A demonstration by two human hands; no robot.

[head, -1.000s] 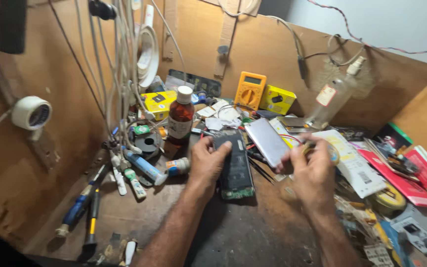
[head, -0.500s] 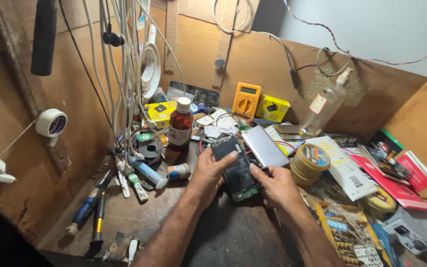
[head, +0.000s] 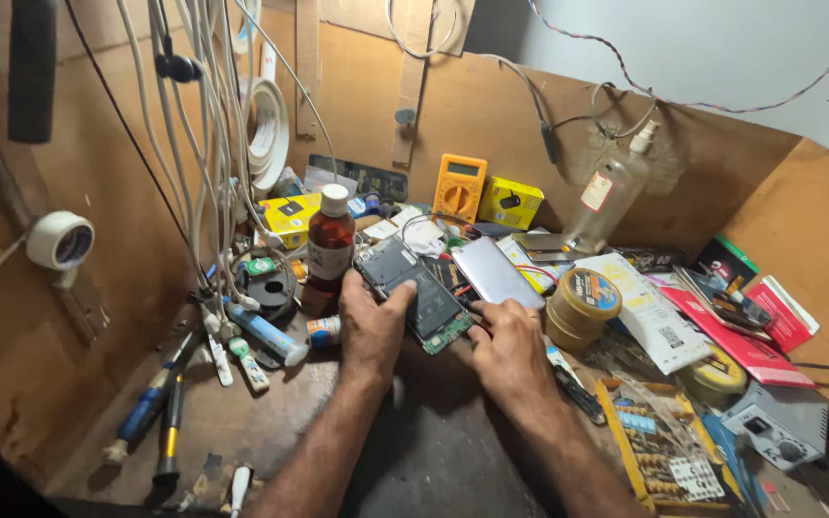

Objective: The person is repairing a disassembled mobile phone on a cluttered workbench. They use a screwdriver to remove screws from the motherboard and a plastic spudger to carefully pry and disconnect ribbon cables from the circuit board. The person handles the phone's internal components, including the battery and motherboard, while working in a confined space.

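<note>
Opened phone [head: 413,293] lies flat on the cluttered table [head: 242,422], circuit side up. Left hand [head: 373,331] grips its lower edge, steadying it; right hand [head: 509,347] pinches its lower corner beside the silver back cover [head: 497,273].

Warm, even light falls from above on the cluttered bench [head: 242,422], bright in the middle and dimmer at the lower left corner. Soft shadows sit under both forearms. A mild sheen shows on the silver phone back [head: 497,272]. Focus is sharp centrally; wide-angle stretch bends the edges.
</note>
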